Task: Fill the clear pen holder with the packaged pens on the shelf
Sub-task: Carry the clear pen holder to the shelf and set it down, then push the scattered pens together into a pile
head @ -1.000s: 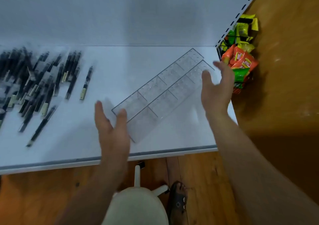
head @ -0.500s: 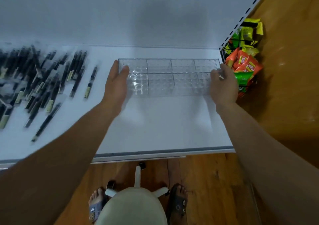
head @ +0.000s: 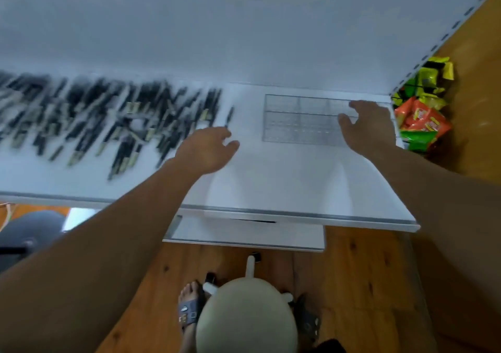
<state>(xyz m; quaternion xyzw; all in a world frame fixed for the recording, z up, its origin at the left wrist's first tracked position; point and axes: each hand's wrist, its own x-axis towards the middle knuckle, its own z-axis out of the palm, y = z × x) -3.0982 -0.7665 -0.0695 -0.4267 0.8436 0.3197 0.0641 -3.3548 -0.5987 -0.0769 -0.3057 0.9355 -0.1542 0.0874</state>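
The clear pen holder (head: 301,121) lies flat on the white shelf (head: 271,184) at the back right, its long side parallel to the back wall. My right hand (head: 366,130) hovers over its right end with fingers spread, holding nothing. My left hand (head: 208,149) is to the left of the holder, apart from it, fingers loosely curled and empty. Several packaged black pens (head: 108,119) lie spread over the left part of the shelf, blurred. One pen (head: 230,115) lies just beyond my left hand's fingertips.
Orange, green and yellow snack packets (head: 417,114) fill a basket right of the shelf. A lower white shelf (head: 244,234) juts out below. A pale round stool (head: 246,317) and my sandalled feet stand on the wooden floor. A dark round object (head: 24,230) is at lower left.
The holder went from lying diagonally to lying straight against the back of the shelf. Both hands have let go of its ends; my left hand has moved left towards the pens.
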